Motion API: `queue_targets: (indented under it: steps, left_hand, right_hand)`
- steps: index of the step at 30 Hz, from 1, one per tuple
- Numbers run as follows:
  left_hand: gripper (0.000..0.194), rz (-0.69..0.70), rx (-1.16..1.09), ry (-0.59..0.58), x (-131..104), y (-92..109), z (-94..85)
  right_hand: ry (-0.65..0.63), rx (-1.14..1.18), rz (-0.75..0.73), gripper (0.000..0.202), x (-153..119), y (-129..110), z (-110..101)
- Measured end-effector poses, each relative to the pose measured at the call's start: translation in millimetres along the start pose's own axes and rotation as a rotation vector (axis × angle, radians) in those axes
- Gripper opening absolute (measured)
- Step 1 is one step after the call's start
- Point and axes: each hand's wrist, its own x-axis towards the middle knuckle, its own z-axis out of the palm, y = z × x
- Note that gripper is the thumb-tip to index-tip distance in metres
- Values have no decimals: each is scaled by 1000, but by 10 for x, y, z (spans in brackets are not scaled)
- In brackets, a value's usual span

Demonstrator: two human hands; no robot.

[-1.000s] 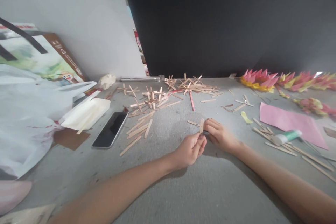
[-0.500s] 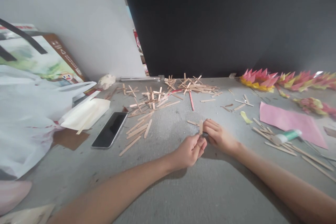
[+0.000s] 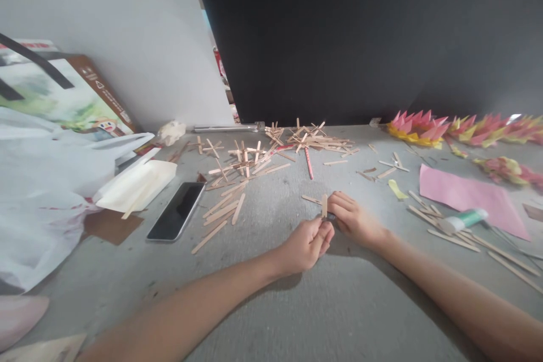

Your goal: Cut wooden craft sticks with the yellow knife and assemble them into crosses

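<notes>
My left hand [image 3: 307, 242] is closed, its thumb and fingers pinching the base of a small wooden craft stick [image 3: 324, 205] that stands upright. Right up against it, my right hand [image 3: 353, 218] is closed too, with curled fingers beside that stick; what they grip is hidden. A small dark grey piece [image 3: 330, 216] shows between the two hands, too little of it to name. Another craft stick [image 3: 311, 199] points out to the left behind the upright one, and I cannot tell whether they are joined.
Ahead lies a pile of craft sticks [image 3: 318, 140], several crossed together. On the left are a phone [image 3: 176, 211], a white box [image 3: 155, 181] and a plastic bag [image 3: 46, 192]. To the right are pink paper [image 3: 462, 189], a glue stick [image 3: 465, 219], loose sticks and pink-yellow paper flowers [image 3: 418, 129].
Both hands hold nearly the same pose around the upright craft stick. The view has shifted very slightly; nothing on the table has visibly moved.
</notes>
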Motion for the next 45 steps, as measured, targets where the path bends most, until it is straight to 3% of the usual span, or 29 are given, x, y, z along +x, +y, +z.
queue_targets:
  steps: [5,12,23,45]
  left_hand:
    - [49,19,-68,31,-1,-7,-2]
    - [46,34,-140,118,-6,11,26]
    - [47,-22,-122,104,13,-14,16]
    - [55,-40,-19,5,-30,61,8]
  right_hand:
    - [31,-24,33,21,-2,-12,2]
    - [222,59,281,18,-36,2,-2]
    - [34,35,88,20,-26,-2,-32]
    - [15,176,2,25,-30,-17,-80]
